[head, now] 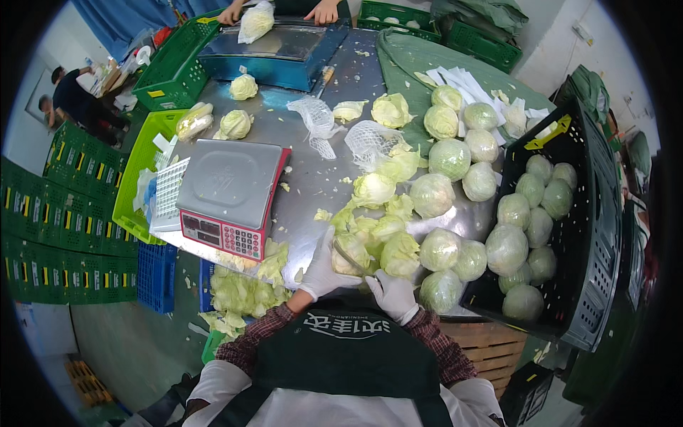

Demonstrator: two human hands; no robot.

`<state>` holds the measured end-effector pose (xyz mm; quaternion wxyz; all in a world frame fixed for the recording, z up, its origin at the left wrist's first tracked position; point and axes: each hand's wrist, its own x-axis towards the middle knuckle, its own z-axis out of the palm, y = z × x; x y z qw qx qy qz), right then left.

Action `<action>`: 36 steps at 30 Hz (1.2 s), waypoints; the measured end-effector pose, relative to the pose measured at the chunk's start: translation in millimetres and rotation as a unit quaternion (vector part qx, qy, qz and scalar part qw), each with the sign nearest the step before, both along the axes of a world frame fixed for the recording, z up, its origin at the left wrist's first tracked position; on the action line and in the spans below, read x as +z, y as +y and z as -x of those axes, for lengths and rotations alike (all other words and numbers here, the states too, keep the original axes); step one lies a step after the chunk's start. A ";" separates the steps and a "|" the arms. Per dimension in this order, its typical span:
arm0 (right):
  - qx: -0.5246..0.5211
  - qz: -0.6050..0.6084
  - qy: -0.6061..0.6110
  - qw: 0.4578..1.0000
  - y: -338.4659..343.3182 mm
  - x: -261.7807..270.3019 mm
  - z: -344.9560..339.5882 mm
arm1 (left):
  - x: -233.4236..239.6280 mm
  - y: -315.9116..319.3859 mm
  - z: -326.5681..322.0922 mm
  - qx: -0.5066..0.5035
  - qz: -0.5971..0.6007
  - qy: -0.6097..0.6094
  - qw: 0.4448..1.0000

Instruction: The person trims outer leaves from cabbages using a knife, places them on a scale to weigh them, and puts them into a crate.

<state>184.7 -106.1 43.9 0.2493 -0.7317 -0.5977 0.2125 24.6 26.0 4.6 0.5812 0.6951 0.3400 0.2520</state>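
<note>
My left hand [322, 271], in a white glove, grips a trimmed pale-green cabbage [356, 248] at the table's near edge. In my gloved right hand [396, 297] is a knife [348, 257]; its narrow blade lies across the cabbage, and the handle is mostly hidden by my fingers. Loose cabbage leaves [392, 227] and another bare cabbage [400, 254] lie just beyond my hands. To the right sit several film-wrapped cabbages [439, 250], the nearest of them [441, 291] close beside my right hand.
A digital scale [229, 184] stands left on the metal table [304, 197]. At right, a tilted black crate [587, 213] holds wrapped cabbages. White net sleeves [373, 141] lie mid-table. Across it, a co-worker's hands [323, 12] are at a blue-sided machine [261, 64]. Leaves fill a bin [207, 285] below.
</note>
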 end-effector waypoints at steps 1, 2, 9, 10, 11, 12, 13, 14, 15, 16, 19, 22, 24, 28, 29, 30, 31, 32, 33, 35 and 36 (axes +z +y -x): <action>0.004 0.000 0.000 1.000 -0.5 0.7 1.7 | -0.1 -3.3 -1.9 0.004 0.000 0.000 1.000; -0.005 -0.011 -0.016 1.000 -1.9 1.3 4.8 | 0.3 -7.3 -2.7 0.027 -0.024 0.032 0.999; -0.111 -0.105 -0.140 0.978 2.5 -38.1 -8.7 | 21.1 -21.7 -11.6 0.043 -0.130 0.151 0.979; -0.148 -0.157 -0.205 0.955 10.8 -46.3 -24.6 | 21.2 -24.6 -12.9 0.047 -0.130 0.148 0.979; -0.181 -0.157 -0.104 0.965 25.4 -5.4 -35.9 | 18.3 -28.9 -9.5 0.048 -0.140 0.155 0.977; -0.229 -0.137 0.043 0.963 32.3 14.7 -51.2 | 18.0 -33.3 -7.4 0.047 -0.153 0.160 0.974; -0.269 -0.116 0.189 0.937 40.1 28.1 -61.1 | 18.8 -32.5 -5.5 0.059 -0.158 0.159 0.973; -0.248 -0.099 0.187 0.945 41.5 36.1 -50.8 | 19.2 -32.2 -2.2 0.058 -0.137 0.159 0.976; -0.221 -0.088 0.181 0.954 42.2 40.1 -36.7 | 20.8 -27.6 -0.9 0.064 -0.121 0.153 0.979; -0.147 -0.063 0.112 0.981 39.7 33.8 -24.1 | 26.3 -25.8 0.9 0.061 -0.088 0.134 0.985; -0.038 -0.050 0.081 0.995 35.5 -1.5 3.7 | 0.0 -33.6 -0.1 0.061 -0.191 0.138 0.970; -0.065 0.006 0.199 0.978 46.5 0.7 -1.1 | 22.1 -35.9 -7.0 0.102 -0.173 0.098 0.975; -0.026 -0.016 0.189 0.981 50.9 -31.3 -23.7 | -20.7 -36.1 -10.5 0.102 -0.170 0.061 0.978; 0.065 0.139 0.046 0.987 49.2 59.1 -2.6 | -50.1 -41.0 -27.2 0.145 -0.170 0.096 0.970; 0.059 0.292 0.052 0.953 84.2 -35.1 -57.5 | -42.2 -40.0 -30.6 0.154 -0.166 0.091 0.970; 0.074 0.462 0.034 0.883 118.8 -130.2 -112.9 | -39.0 -38.3 -32.7 0.164 -0.160 0.090 0.969; 0.115 0.597 0.003 0.794 154.8 -217.7 -163.9 | -36.3 -37.2 -33.1 0.179 -0.153 0.085 0.968; 0.181 0.382 -0.151 0.894 102.0 -156.4 -123.6 | -46.2 -40.9 -28.1 0.204 -0.130 0.099 0.965; 0.203 0.234 -0.256 0.916 72.6 -106.4 -96.3 | -45.2 -38.2 -28.4 0.213 -0.122 0.097 0.965; 0.256 0.098 -0.376 0.885 67.1 -99.0 -86.1 | -43.6 -36.0 -26.5 0.233 -0.097 0.099 0.962; 0.266 0.060 -0.411 0.870 70.0 -90.8 -80.7 | -41.9 -35.5 -25.0 0.238 -0.085 0.101 0.962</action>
